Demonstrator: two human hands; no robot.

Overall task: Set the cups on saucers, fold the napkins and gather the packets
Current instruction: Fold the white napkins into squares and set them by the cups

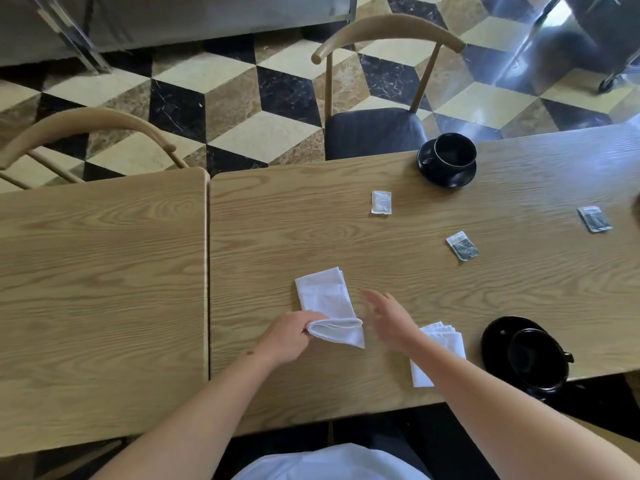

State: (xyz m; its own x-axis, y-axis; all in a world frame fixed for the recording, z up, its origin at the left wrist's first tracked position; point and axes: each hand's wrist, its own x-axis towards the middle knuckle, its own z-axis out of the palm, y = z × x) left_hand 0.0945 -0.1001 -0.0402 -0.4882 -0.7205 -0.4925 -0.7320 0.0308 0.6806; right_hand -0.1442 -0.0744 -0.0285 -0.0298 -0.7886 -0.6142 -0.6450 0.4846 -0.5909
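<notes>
A white cloth napkin near the light oak-grain table's front edge is pinched at its folded end by the left hand; the right hand is held beside it, fingers spread. Cube-patterned marble flooring is seen beyond the far edge.

The left hand pinches the near fold of a white napkin on the tabletop. At its 3 o'clock, the right hand hovers with fingers spread.
</notes>
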